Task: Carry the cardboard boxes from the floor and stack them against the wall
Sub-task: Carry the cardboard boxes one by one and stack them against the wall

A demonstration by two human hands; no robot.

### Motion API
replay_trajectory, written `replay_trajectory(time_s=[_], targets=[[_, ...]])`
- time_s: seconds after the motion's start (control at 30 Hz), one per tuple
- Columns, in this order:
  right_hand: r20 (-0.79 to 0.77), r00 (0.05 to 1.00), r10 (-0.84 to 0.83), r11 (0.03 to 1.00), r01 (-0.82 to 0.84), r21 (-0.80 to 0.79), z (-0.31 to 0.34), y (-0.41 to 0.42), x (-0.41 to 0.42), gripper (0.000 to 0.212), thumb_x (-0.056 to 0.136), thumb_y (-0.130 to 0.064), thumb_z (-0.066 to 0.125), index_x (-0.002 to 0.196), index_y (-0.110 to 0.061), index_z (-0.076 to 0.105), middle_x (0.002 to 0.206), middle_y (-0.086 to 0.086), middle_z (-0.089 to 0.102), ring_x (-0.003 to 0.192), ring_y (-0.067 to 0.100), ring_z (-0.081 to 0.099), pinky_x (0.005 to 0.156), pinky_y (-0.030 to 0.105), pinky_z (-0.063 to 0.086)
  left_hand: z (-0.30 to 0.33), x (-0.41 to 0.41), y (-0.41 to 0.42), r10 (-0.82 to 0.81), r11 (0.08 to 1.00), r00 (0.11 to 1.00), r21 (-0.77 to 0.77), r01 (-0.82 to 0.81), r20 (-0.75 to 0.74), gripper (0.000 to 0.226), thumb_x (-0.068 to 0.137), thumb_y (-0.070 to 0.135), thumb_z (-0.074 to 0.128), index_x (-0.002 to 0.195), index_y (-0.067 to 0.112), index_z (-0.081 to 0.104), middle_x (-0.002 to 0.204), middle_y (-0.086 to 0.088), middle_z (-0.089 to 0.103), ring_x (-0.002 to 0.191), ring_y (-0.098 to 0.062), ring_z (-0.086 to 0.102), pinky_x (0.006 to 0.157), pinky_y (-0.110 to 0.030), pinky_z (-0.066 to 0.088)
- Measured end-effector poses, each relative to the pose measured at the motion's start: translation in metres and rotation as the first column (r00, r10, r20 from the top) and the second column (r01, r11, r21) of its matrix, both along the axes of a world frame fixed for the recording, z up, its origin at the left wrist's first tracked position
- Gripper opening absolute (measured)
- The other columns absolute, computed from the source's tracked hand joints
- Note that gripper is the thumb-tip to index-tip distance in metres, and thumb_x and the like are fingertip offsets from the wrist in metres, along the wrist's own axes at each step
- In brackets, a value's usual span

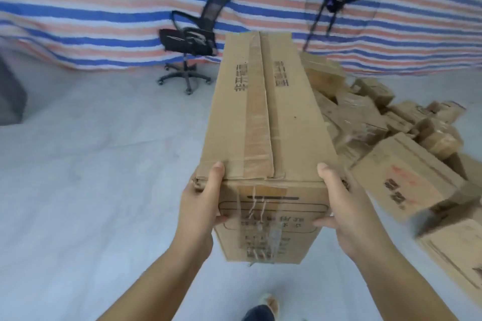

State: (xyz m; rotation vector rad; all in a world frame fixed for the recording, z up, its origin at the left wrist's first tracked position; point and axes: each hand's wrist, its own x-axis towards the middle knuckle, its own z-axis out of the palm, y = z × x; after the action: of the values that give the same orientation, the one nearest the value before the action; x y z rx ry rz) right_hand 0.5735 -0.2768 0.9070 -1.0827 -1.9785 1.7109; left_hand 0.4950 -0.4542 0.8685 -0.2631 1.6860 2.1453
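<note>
A long brown cardboard box (263,122), taped along its top seam, is held up in front of me, its far end pointing toward the striped wall. My left hand (200,206) grips its near left corner, thumb on top and fingers round the end face. At the near right corner my right hand (344,211) holds it the same way. A heap of other cardboard boxes (401,172) lies on the floor to the right.
A black office chair (189,39) stands by the blue, red and white striped tarp wall (104,8). A standing fan (336,2) is at the back right. A dark object (10,91) sits at the left edge. Pale floor (91,190) spreads to the left. My foot (260,310) shows below.
</note>
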Motion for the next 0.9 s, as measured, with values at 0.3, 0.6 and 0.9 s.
replay_trajectory(time_s=[0.3,0.6,0.9], targets=[[0.142,0.880,0.453,0.890,-0.436,-0.137,-0.037,-0.207,-0.089,0.016,0.091,-0.045,0.052,0.082,-0.057,0.055,0.098,-0.035,0.045,0.103,0.009,0.041,0.077,0.055,0.052,-0.018,0.006,-0.226,0.420,0.901,0.900,-0.175,-0.398,0.119,0.038,0.086,0.047,0.059,0.097,0.011,0.060,0.060,0.006,0.069,0.052,-0.007,0.065,0.064,-0.041,0.058],[0.299,0.484,0.822,0.553,-0.803,-0.220,-0.089,-0.427,-0.182,0.012,0.094,-0.043,0.049,0.103,-0.050,0.053,0.103,-0.024,0.046,0.106,0.010,0.033,0.076,0.058,0.053,-0.052,0.014,-0.410,0.810,0.586,0.549,-0.250,-0.771,0.208,0.026,0.088,0.043,0.058,0.093,0.017,0.058,0.053,0.016,0.065,0.048,-0.006,0.065,0.045,-0.032,0.054],[0.303,0.035,0.952,0.121,-0.955,-0.272,-0.102,-0.671,-0.245,0.021,0.095,-0.044,0.046,0.113,-0.053,0.044,0.092,-0.037,0.042,0.090,0.008,0.045,0.078,0.057,0.053,-0.059,0.014,-0.581,0.965,0.152,0.066,-0.335,-0.930,0.255,0.022,0.087,0.046,0.060,0.088,0.024,0.058,0.063,0.016,0.066,0.057,-0.001,0.064,0.070,-0.050,0.057]])
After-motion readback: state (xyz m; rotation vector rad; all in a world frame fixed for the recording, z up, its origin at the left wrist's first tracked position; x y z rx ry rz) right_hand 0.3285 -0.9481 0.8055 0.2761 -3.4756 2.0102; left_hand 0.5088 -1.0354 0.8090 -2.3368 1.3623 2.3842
